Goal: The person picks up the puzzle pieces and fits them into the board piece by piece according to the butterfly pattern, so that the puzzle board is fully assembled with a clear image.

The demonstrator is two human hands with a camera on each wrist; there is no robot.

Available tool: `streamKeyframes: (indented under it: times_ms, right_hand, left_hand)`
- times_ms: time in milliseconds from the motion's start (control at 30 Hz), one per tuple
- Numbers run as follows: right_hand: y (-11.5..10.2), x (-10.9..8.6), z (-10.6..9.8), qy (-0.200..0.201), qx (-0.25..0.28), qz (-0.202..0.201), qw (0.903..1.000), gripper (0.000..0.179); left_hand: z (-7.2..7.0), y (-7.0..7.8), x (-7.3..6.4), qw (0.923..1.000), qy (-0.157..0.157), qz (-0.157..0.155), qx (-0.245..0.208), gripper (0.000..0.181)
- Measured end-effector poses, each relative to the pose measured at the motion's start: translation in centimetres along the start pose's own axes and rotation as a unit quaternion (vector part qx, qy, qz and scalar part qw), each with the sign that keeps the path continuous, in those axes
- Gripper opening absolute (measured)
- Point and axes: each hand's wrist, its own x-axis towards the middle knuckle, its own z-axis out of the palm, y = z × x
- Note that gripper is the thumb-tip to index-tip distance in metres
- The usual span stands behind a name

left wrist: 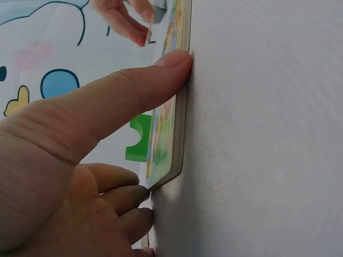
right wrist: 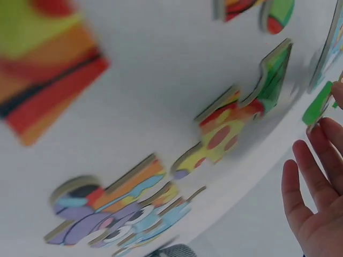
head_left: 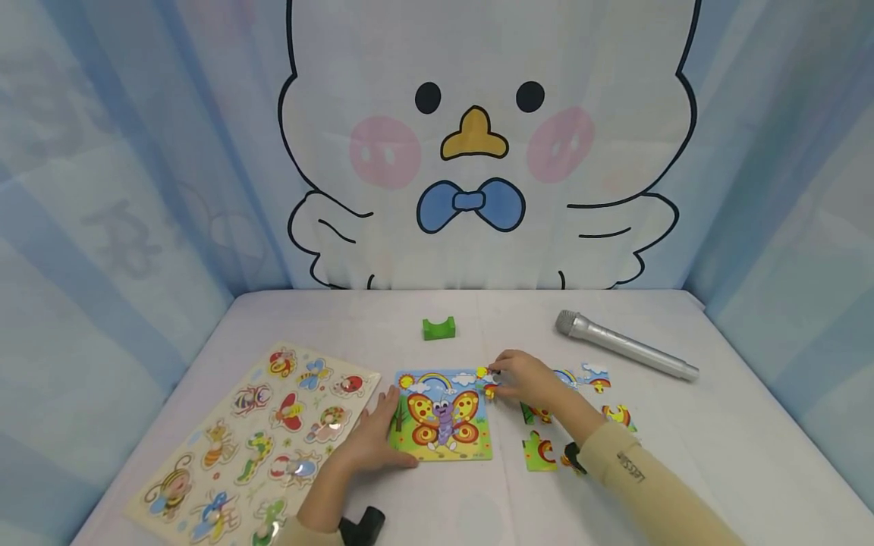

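Observation:
A butterfly picture puzzle board (head_left: 442, 417) lies flat on the white table. My left hand (head_left: 372, 432) holds its lower left corner, thumb along the near edge and fingers by the left side; the left wrist view shows the thumb (left wrist: 134, 93) against the board's edge. Over the board's upper right corner, my right hand (head_left: 529, 379) pinches a small puzzle piece (head_left: 486, 384) between thumb and fingertips. Part of that piece is hidden by the fingers. Loose puzzle pieces (head_left: 539, 452) lie to the board's right, some hidden under the right forearm.
A large wooden insect peg board (head_left: 225, 432) lies at the left, close to the left forearm. Behind the puzzle board stands a green block (head_left: 439, 328) with a curved notch. A silver microphone (head_left: 628, 347) lies at the back right. A printed curtain (head_left: 471, 258) closes off the back.

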Motion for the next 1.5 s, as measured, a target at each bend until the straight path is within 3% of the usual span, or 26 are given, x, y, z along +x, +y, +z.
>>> streamKeyframes:
  times_ms: [167,600,933,1500]
  right_hand:
    - [-1.6,1.2,0.9,0.001,0.006,-0.011,0.9999,0.033]
    - [-5.0,3.4,2.8,-0.043,0.031,0.003,0.9986,0.033]
    - [-6.8,4.5,3.3,-0.025,0.01,-0.016,0.9995,0.032]
    - [-8.9,6.7,4.2,-0.047,0.018,0.054,0.9972,0.029]
  left_hand:
    - [0.0,0.0,0.1,1.0,0.0,0.0,0.004,0.113]
    - [0.0,0.1,0.1,1.0,-0.005,-0.007,-0.002,0.113]
    - [-0.3,0.5,0.0,0.9999,-0.01,-0.005,-0.005,0.112]
    - [-0.3,0.0,0.1,0.9999,-0.007,-0.002,-0.01,0.113]
